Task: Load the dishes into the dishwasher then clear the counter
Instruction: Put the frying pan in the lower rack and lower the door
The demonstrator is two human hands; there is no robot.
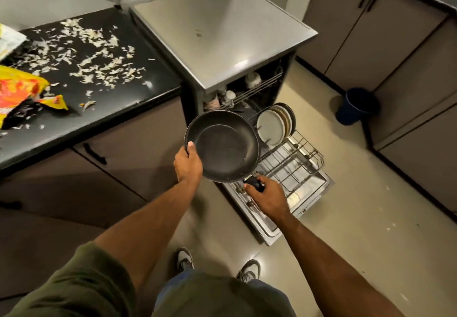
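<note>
Your left hand (188,162) grips the rim of the black pan (223,146) and your right hand (268,197) clenches its handle (254,183), holding the pan above the dishwasher (222,32) lower rack (291,161), beside the upright plates (274,125), while scraps (99,69) litter the table (74,119)

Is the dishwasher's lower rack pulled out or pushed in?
Pulled out. The lower rack sits over the dropped door, plates standing at its back, front wires bare; the pan is held above it.
</note>
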